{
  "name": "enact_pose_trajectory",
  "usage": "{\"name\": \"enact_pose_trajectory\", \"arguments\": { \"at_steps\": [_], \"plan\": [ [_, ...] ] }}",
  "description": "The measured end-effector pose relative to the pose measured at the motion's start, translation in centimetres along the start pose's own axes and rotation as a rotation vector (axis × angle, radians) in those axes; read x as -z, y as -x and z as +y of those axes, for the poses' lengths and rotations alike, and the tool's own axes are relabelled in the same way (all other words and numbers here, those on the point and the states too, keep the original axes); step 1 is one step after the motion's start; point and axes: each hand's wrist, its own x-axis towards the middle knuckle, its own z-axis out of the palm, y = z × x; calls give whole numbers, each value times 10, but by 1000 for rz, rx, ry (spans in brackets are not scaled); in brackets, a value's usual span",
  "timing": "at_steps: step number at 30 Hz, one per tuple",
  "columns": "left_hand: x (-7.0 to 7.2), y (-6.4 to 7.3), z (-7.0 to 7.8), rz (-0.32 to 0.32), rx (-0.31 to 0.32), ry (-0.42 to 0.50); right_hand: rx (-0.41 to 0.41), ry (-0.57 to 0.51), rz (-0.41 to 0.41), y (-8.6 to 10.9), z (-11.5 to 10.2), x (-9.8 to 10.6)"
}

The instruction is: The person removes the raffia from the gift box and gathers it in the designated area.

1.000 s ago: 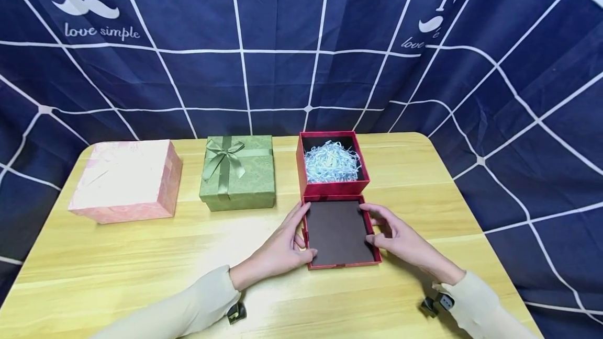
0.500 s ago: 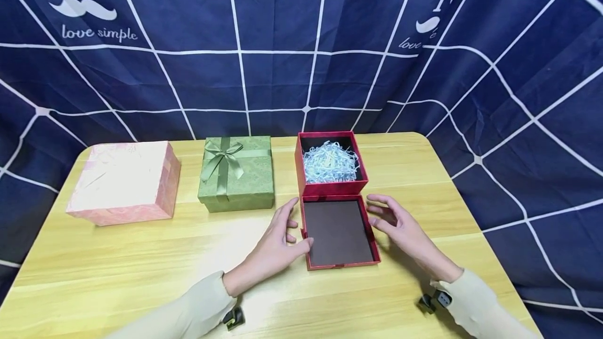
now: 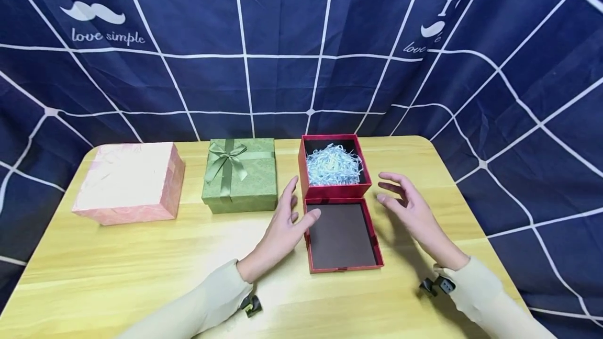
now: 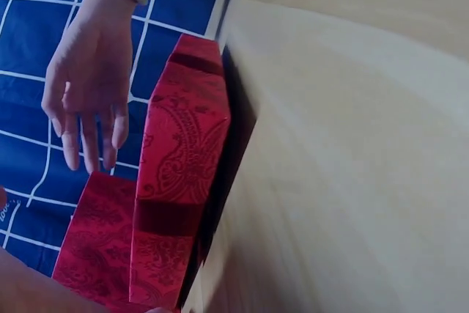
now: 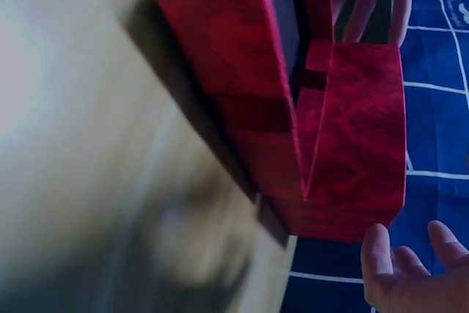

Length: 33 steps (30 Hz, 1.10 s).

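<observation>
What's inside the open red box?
Pale blue paper shreds lie inside the red box, its dark lining showing behind. Anything beneath them is covered, not visible.

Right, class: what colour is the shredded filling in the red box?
The shredded filling is pale blue, clearest in the head view.

The head view is bright and mostly crisp, with light apparently falling from above: glare bleaches the top of the pink box (image 3: 127, 177), and a pale sheen lies on the table (image 3: 165, 266). The right hand (image 3: 420, 218) casts a soft shadow there. Towards the right edge, the curtain's (image 3: 282, 85) white lines bow. Both wrist views are dimmer and bluish; a dark shadow edges the red lid (image 4: 179, 144), and the right one smears the wood, its left edge glaring.
</observation>
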Motion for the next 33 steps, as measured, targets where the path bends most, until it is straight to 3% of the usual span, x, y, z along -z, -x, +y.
{"name": "enact_pose_trajectory", "arguments": {
  "at_steps": [9,16,25,33],
  "plan": [
    [-6,-18,-2,80,-91,-26,24,-16,8,-23,-16,-8],
    [-15,-33,3,98,-78,-58,5,-29,-15,-39,-27,-14],
    [-24,-52,2,153,-73,-66,-19,143,-135,-70,-44,-20],
    [-25,-65,1,173,-48,-85,-95,196,-285,-93,-47,-29]
  ]
}}
